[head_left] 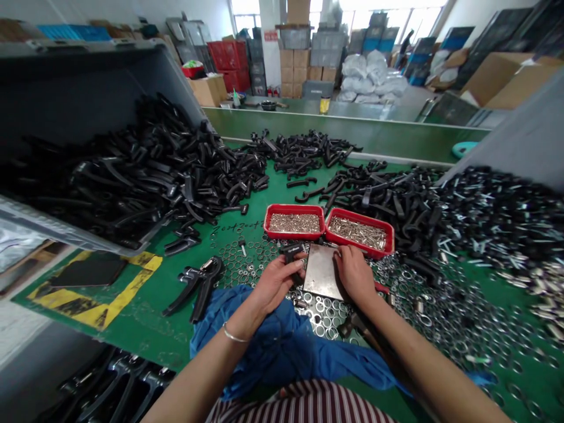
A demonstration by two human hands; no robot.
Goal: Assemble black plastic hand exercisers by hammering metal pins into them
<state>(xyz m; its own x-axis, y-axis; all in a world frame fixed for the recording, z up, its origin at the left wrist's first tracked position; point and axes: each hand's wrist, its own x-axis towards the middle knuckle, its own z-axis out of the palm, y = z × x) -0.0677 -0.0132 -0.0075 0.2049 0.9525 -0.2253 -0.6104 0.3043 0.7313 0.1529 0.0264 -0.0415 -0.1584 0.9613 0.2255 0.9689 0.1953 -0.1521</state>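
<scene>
metal plate, left grip holding black part left of it, right grip at its right edge, hold unclear

A green tabletop carries many loose metal and black parts. At its left, yellow-and-black tape frames a dark flat panel; two spring-fitted black levers lie to the right. Black handles are heaped at the left, back and right. Two red trays sit side by side mid-table, with a metal plate just in front. Metal rings spread around the plate. Nearer the front edge lie a crumpled blue cloth and a hammer, partly hidden. Bolts pile up far right.
</scene>
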